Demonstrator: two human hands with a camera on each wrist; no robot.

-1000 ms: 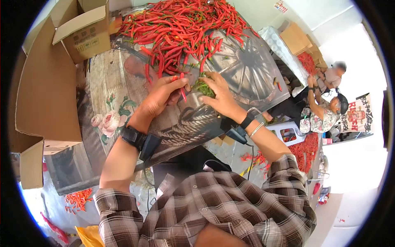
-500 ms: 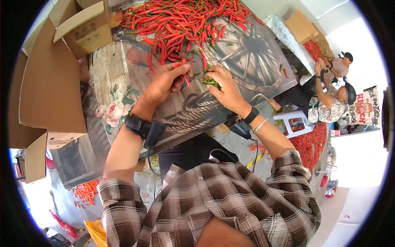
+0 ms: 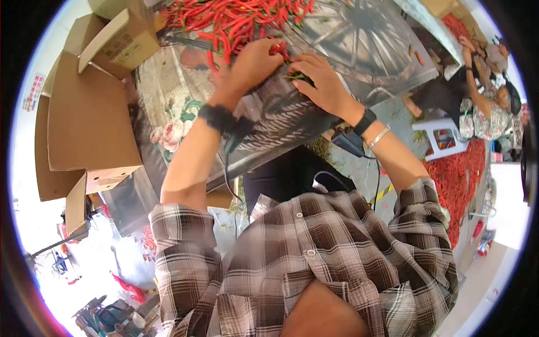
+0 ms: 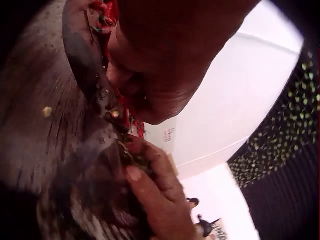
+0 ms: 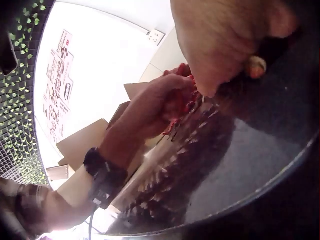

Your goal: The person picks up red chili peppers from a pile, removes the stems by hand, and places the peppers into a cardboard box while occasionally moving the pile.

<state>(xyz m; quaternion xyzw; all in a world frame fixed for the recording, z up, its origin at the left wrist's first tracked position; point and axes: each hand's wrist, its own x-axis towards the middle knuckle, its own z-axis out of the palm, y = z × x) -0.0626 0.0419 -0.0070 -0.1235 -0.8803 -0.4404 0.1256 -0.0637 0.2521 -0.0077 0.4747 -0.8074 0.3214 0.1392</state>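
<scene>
Red chili peppers lie heaped on the far side of the table. My left hand is at the near edge of this heap, fingers curled around red chilies that show at the fingertips. In the right wrist view, red also shows inside the curled left hand. Close to its right, my right hand grips a small bunch of green chili stems between thumb and fingers. The left wrist view shows the right hand's thumb bent toward the fingers, low over the table.
The table has a printed wood, rope and wheel cover. An open cardboard box stands at the left. Beyond the table's right edge are a white stool, red chilies on the floor and seated people.
The head view has shifted. My left hand has moved forward to the heap's near edge, and the slim red chili that stuck out below its fingers no longer shows. The right hand keeps the green stems.
</scene>
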